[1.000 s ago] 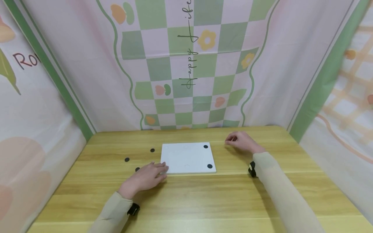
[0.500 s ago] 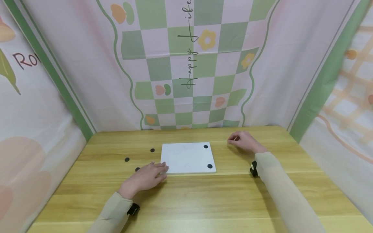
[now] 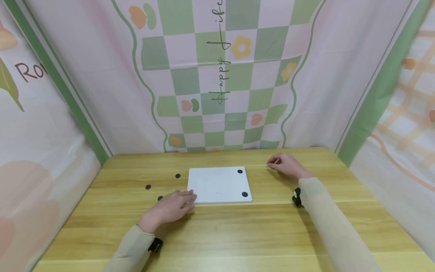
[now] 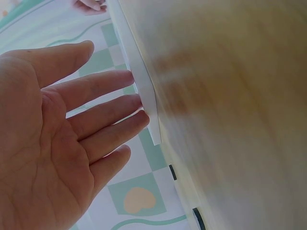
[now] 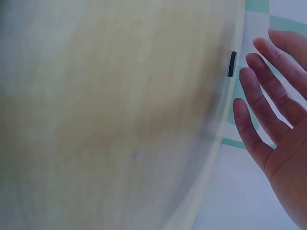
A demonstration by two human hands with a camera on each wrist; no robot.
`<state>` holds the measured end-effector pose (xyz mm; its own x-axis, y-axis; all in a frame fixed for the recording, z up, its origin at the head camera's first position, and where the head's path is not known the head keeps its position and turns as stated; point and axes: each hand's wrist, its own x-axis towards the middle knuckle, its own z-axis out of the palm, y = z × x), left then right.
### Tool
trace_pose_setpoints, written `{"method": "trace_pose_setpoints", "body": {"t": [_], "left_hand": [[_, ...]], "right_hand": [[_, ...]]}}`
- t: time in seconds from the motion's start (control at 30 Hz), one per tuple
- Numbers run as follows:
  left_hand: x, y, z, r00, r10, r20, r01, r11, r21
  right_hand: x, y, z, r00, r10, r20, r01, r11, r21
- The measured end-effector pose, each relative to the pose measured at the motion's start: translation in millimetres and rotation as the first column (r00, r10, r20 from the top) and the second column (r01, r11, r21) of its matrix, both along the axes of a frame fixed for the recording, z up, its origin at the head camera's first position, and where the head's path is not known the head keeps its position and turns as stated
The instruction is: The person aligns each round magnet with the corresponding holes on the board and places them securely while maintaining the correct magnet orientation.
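White board (image 3: 219, 185), long side running left to right!
Left hand (image 3: 168, 206) is nearer, straight fingers touching the board's near-left corner, gripping nothing; right hand (image 3: 287, 165) waits right of the board, fingers loosely bent and empty, near a black disc (image 5: 232, 63).

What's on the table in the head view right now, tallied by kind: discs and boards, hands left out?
Black discs: 5
White board: 1
Total: 6
The right wrist view shows a disc near the right hand; I can't tell whether it's an extra one.
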<state>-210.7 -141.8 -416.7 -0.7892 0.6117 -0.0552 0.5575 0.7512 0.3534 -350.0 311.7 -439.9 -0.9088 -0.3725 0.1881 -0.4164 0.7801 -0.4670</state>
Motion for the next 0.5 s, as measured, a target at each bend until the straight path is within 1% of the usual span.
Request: {"method": "trace_pose_setpoints", "body": {"t": [0.2,0.37,0.5], "left_hand": [[-0.5,0.1,-0.5,1.0,-0.008,-0.005,0.008,1.0,0.009],[-0.6,-0.2,-0.9,1.0,-0.012,-0.009,0.012,1.0,0.006],[-0.8,-0.1,-1.3,1.0,-0.009,-0.01,0.009,1.0,0.001]], "right_hand": [[-2.3,3.6,-0.6,0.999,-0.021,0.036,0.021,1.0,0.003],[-0.8,4.2,1.7,0.997,-0.043,0.069,0.043,0.999,0.004],[1.2,4.8,3.2,0.996,-0.049,0.076,0.048,0.999,0.005]]}}
